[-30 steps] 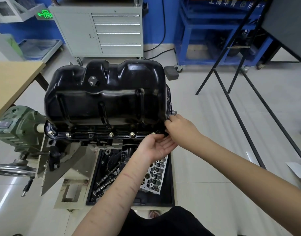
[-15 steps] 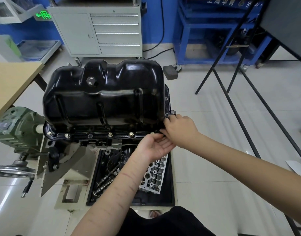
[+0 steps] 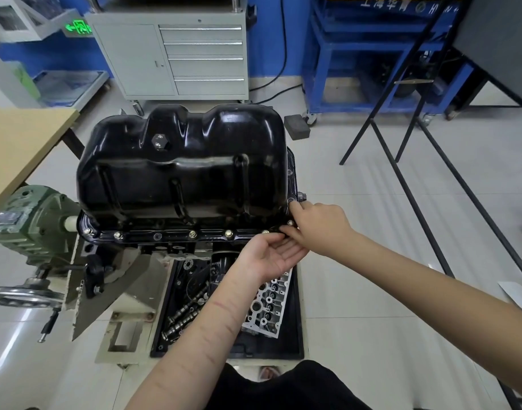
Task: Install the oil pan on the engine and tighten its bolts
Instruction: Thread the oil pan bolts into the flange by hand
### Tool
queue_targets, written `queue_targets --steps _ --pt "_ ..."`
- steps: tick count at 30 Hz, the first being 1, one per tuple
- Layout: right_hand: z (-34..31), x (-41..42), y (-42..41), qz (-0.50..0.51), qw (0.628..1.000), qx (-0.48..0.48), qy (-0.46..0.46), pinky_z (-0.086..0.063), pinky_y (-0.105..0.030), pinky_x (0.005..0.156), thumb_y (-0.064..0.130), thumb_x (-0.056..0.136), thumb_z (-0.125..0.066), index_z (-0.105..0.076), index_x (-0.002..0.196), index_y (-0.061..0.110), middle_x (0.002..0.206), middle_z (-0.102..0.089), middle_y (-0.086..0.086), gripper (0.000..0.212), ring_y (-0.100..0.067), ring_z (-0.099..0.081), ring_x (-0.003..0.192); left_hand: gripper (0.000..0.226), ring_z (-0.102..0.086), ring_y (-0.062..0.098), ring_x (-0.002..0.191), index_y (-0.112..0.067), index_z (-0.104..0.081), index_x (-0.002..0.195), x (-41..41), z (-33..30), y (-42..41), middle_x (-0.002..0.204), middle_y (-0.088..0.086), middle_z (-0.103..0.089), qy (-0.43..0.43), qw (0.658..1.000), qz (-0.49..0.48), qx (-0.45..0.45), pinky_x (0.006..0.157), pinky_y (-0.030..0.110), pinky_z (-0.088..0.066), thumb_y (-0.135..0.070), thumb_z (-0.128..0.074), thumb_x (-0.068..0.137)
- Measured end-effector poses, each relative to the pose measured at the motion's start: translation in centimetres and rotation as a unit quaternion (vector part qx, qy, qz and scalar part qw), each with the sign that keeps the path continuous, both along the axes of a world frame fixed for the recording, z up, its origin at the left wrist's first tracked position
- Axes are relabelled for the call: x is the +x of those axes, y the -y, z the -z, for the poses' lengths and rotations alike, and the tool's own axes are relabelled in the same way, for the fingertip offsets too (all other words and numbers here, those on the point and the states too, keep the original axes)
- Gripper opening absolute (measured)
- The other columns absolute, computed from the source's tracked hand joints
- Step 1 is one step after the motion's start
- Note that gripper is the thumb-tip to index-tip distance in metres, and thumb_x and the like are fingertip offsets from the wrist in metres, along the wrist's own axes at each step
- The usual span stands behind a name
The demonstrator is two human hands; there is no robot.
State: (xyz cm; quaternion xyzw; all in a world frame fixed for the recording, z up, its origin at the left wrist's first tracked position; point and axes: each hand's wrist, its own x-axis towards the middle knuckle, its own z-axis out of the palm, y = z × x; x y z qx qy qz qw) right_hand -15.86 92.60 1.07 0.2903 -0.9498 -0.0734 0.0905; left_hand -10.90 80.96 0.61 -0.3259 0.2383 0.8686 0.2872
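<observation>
The black oil pan (image 3: 180, 173) sits upside-up on the engine, its drain plug (image 3: 159, 142) facing me. Several bolts (image 3: 228, 232) stand along the near flange. My left hand (image 3: 271, 255) lies palm up just under the flange's near right corner, fingers relaxed. My right hand (image 3: 318, 226) is at that corner: its forefinger reaches up to a hole in the right flange beside a protruding bolt (image 3: 301, 197). Its thumb and other fingers pinch a small bolt at my left fingertips, mostly hidden.
The engine hangs on a stand with a green gearbox (image 3: 32, 220) and a handwheel (image 3: 17, 294) at left. Below, a black tray (image 3: 296, 335) holds a cylinder head (image 3: 268, 306) and camshafts (image 3: 182, 318). Wooden table (image 3: 20, 143) left, grey cabinet (image 3: 171, 54) behind, black frame legs (image 3: 401, 179) right.
My right hand has slid a little down from the right flange bolt towards my left fingertips. My left hand has stayed palm up under the corner.
</observation>
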Motion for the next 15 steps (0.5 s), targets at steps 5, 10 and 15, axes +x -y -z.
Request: queue_targets --steps 5,10,15 --pt "0.0 0.2 0.2 -0.014 0.999 0.001 0.031 -0.031 -0.030 0.061 0.041 0.098 -0.030 -0.047 0.116 0.013 0.112 -0.057 -0.007 0.038 -0.027 -0.059 0.101 0.024 -0.049 0.033 0.122 0.009 -0.055 0.084 0.0 0.0 0.0 0.120 0.018 -0.056 0.002 1.000 0.000 -0.001 0.089 0.051 -0.039 -0.003 -0.037 0.095" --pt "-0.6 -0.1 0.9 0.042 0.996 -0.004 0.072 -0.034 -0.028 0.062 0.055 0.094 -0.027 -0.062 0.095 0.014 0.096 -0.066 -0.008 0.053 -0.027 -0.064 0.091 0.025 -0.049 0.034 0.122 0.009 -0.056 0.084 -0.1 0.2 0.0 0.112 0.019 -0.059 -0.004 1.000 -0.001 -0.003 0.087 0.049 -0.040 -0.003 -0.037 0.094" --pt "-2.3 0.4 -1.7 0.142 0.935 -0.282 0.163 -0.032 -0.029 0.058 0.054 0.092 -0.026 -0.052 0.061 0.023 0.068 -0.059 -0.003 0.051 -0.027 -0.055 0.074 0.024 -0.054 0.033 0.115 0.010 -0.056 0.093 0.0 0.3 0.1 0.115 0.021 -0.060 -0.024 1.000 0.019 -0.001 0.080 0.044 -0.049 -0.010 -0.042 0.094"
